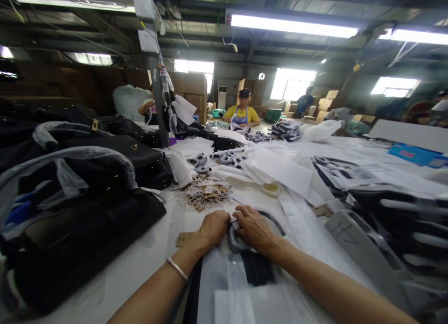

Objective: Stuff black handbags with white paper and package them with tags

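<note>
My left hand [216, 227] is closed in a pinch at the near edge of a coiled black strap [235, 242] wrapped in clear film; what its fingertips hold is too small to tell. My right hand [255, 228] lies over the coil, its fingers curled down onto the strap. Both sets of fingertips nearly meet. Beside my left wrist a small brown tag [182, 239] lies on the table. Below my hands is a flat black piece [257, 268] partly covered by clear plastic and white sheets [252, 303].
A heap of string tags [207, 192] lies just beyond my hands. Black handbags [87, 235] with wrapped handles crowd the left. White paper sheets [282, 167] spread ahead. A grey bin [364, 254] and wrapped black pieces [402, 212] stand right. A co-worker [241, 114] sits across.
</note>
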The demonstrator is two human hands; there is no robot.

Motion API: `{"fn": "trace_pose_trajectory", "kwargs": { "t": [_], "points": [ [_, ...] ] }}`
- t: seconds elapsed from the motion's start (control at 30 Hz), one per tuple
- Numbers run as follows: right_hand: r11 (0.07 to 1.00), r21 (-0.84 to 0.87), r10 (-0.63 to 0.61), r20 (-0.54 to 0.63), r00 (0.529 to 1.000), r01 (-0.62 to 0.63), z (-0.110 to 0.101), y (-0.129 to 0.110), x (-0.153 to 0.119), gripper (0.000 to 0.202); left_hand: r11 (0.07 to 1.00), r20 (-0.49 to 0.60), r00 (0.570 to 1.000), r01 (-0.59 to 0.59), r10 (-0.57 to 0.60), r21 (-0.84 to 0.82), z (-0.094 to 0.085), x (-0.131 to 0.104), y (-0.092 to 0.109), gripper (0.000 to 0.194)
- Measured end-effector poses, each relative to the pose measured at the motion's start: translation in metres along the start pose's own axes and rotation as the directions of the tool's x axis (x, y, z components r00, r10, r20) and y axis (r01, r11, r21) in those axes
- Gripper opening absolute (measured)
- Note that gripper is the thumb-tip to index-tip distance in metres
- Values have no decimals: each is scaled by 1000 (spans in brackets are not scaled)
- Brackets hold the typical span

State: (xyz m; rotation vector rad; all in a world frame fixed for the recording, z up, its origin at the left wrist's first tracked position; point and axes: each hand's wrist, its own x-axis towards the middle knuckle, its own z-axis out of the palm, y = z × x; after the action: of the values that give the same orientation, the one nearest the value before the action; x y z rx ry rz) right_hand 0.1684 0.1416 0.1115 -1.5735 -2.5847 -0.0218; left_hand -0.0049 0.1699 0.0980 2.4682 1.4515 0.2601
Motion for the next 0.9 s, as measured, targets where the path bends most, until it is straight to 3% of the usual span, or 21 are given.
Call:
{"fn": "trace_pose_trajectory", "kwargs": {
  "t": [0.07, 0.2, 0.3, 0.43, 0.6, 0.73, 0.9],
  "points": [
    [999, 33, -25, 16, 1000, 24, 2, -2, 0, 38, 1000, -7, 1000, 2, -2, 11, 2, -18, 1, 26],
    [998, 36, -56, 168, 984, 50, 4, -8, 4, 21, 999, -39, 999, 29, -30, -28, 2, -40, 1, 23],
    [997, 83, -15, 163, 986, 1, -1, -2, 10, 24, 993, -71, 995, 56, -63, -102, 4, -40, 3, 19],
    [945, 296, 59, 270, 961, -141, -18, 26, 29, 25, 991, -104, 991, 77, -89, -111, 10, -31, 7, 19],
    [937, 65, 324, 202, 924, -343, -21, 57, 69, 21, 980, -102, 990, 78, -98, -185, 10, -30, 2, 16],
    [919, -54, 391, 244, 887, -390, -6, 60, 97, 22, 955, -108, 994, -5, -28, -297, 7, -31, -4, 14],
    [920, -156, 389, 260, 884, -360, 3, 54, 109, 24, 956, -282, 959, -108, 28, -271, 8, -31, -5, 14]
  ]
}}
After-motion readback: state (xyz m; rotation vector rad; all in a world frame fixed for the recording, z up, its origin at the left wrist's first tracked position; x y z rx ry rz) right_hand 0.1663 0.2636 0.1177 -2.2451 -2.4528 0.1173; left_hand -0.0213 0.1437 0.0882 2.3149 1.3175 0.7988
